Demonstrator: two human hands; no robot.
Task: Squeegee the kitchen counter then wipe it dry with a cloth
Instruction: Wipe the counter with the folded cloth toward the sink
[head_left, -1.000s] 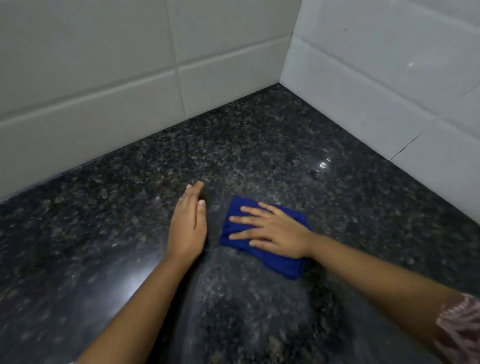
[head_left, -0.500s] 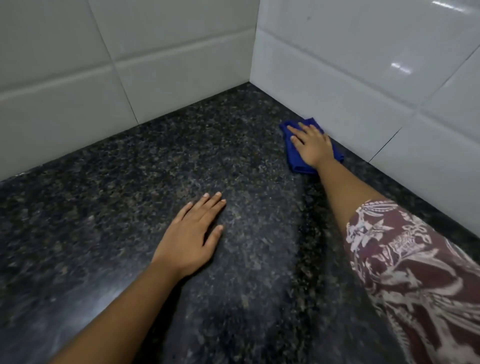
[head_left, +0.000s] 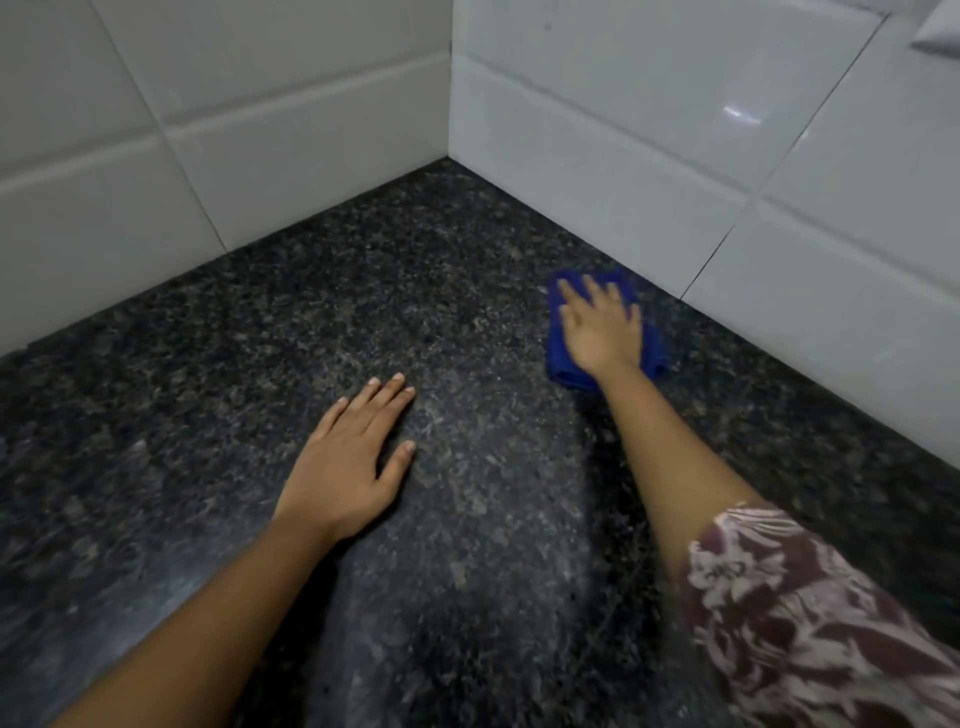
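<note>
A folded blue cloth (head_left: 557, 353) lies on the dark speckled granite counter (head_left: 467, 312), close to the right tiled wall. My right hand (head_left: 600, 327) presses flat on top of the cloth, fingers spread, and covers most of it. My left hand (head_left: 350, 462) rests palm down on the bare counter, left of and nearer than the cloth, holding nothing. No squeegee is in view.
White tiled walls (head_left: 597, 130) meet in a corner at the back of the counter and close it in at the rear and right. A patterned sleeve (head_left: 810, 623) covers my right upper arm at the lower right.
My right hand slid the cloth from beside my left hand out to the right wall, then a little back toward me along that wall. My left hand stayed flat on the counter.
</note>
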